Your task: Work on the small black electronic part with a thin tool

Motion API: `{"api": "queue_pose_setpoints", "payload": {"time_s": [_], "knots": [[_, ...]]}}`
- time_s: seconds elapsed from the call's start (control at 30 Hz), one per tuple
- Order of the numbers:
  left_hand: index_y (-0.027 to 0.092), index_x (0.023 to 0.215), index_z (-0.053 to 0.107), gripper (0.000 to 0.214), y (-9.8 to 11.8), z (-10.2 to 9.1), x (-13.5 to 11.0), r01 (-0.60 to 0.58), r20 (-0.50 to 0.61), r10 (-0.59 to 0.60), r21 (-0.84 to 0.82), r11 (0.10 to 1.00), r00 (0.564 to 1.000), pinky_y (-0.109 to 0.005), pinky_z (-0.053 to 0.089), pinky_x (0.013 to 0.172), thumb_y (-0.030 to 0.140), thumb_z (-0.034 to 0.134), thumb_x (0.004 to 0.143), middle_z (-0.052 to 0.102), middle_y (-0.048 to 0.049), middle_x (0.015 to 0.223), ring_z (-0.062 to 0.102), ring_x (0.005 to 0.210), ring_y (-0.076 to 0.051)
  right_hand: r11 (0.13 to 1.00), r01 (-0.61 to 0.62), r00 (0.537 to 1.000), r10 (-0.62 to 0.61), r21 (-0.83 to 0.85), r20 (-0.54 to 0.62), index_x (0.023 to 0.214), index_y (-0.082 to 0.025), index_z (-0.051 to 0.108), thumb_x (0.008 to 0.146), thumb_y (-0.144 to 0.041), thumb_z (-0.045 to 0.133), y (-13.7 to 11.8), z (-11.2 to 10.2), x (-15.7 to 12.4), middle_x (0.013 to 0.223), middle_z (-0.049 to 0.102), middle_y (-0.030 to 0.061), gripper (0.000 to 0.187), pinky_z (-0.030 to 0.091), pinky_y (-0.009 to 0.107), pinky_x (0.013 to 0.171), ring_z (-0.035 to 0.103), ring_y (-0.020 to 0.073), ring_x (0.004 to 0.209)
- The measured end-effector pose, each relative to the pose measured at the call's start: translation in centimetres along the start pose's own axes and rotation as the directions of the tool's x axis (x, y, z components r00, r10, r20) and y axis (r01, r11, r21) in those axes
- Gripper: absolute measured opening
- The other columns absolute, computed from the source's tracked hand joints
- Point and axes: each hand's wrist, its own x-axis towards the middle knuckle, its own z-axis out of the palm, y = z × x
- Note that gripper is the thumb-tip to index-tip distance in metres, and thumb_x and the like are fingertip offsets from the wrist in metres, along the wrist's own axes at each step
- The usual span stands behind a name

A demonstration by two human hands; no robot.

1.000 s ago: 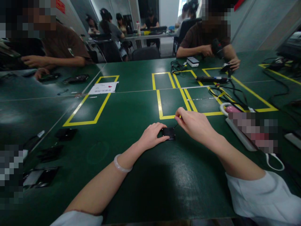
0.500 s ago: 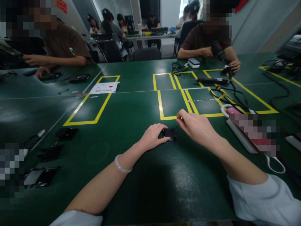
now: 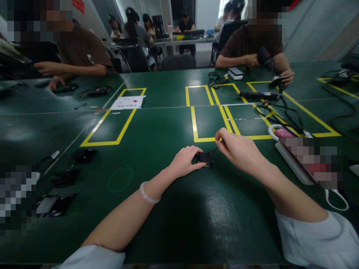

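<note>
Black rectangular part (image 3: 205, 158), flat on the bench (image 3: 157, 127) before you, work under way: your left hand (image 3: 183, 162) clasps its left side; your right hand (image 3: 241, 151) pinches a thin dark rod (image 3: 214, 150) angled toward its far right corner. Finished and remaining steps cannot be told.

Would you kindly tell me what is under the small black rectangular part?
Green tabletop shows around the small black rectangular part; whatever lies beneath is covered, and the left hand partly hides its left end.
</note>
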Motion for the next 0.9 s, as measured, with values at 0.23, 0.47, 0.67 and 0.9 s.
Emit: {"api": "queue_pose_setpoints", "payload": {"time_s": [0.23,0.47,0.67,0.9], "knots": [[0.021,0.111,0.054,0.038,-0.10,0.02,0.01,0.002,0.003,-0.002,-0.002,1.000,1.000,-0.038,0.045,0.086,0.051,0.058,0.087,0.061,-0.0059,0.109,0.057,0.099,-0.024,1.000,-0.015,1.000,0.015,-0.017,0.000,0.094,-0.021,0.050,0.096,-0.041,0.035,0.09,0.10,0.25,0.072,0.066,0.0024,0.024,0.022,0.027,0.052,0.060,0.0183,0.062],[0.021,0.111,0.054,0.038,-0.01,-0.11,-0.02,-0.004,0.006,0.004,-0.003,1.000,1.000,-0.038,0.045,0.087,0.051,0.056,0.088,0.061,-0.0059,0.107,0.057,0.099,-0.024,0.994,0.031,0.999,-0.030,0.102,-0.014,0.099,-0.021,0.048,0.095,-0.033,0.037,0.86,0.20,0.37,0.079,0.066,0.0033,0.017,0.027,0.026,0.054,0.058,0.0169,0.064],[0.022,0.110,0.055,0.036,-0.08,-0.06,-0.02,-0.003,0.000,0.003,-0.003,1.000,1.000,-0.038,0.045,0.087,0.050,0.057,0.088,0.061,-0.0057,0.107,0.057,0.099,-0.024,0.988,0.054,0.998,-0.057,0.143,0.015,0.101,-0.020,0.049,0.089,-0.029,0.040,0.59,-0.39,0.32,0.078,0.065,0.0028,0.017,0.029,0.026,0.056,0.055,0.0156,0.063],[0.021,0.111,0.054,0.037,-0.10,-0.09,-0.04,-0.009,0.005,0.009,-0.002,1.000,1.000,-0.037,0.045,0.086,0.050,0.056,0.088,0.061,-0.0059,0.108,0.057,0.099,-0.024,0.996,-0.008,1.000,0.008,0.094,-0.001,0.095,-0.022,0.051,0.094,-0.039,0.038,0.77,0.22,0.52,0.068,0.061,0.0001,0.021,0.026,0.026,0.054,0.055,0.0164,0.059]]}}
